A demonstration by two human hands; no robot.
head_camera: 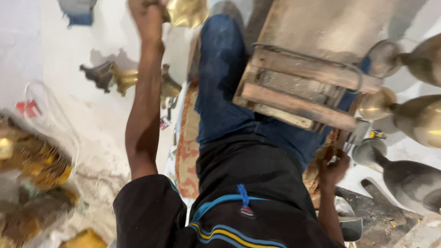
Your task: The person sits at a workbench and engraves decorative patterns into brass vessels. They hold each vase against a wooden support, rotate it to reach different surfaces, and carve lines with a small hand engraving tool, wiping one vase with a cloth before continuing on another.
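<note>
The left hand [148,16] is stretched far forward at the top of the view, and its grip is pressed together around the edge of a shiny brass piece [187,11], which is partly cut by the frame. The right hand [334,166] is low beside the right thigh, with curled fingers close to a small metal tool [357,133]; I cannot tell if this grip really pinches something. Between the two arms lie the person's legs in blue jeans [225,82], and on them rests a wooden block frame [298,87] with a metal wire loop. Under the legs there is a patterned orange mat [187,151]. To the right, on the white floor [59,46], lie several brass vases [418,117] with round ends, and one grey unpolished vase [409,179] nearer to the right hand. To the left of the extended arm stands a small brass figure [121,78]. At the far left, a clear plastic bag [32,156] holds many golden parts, blurred.
</note>
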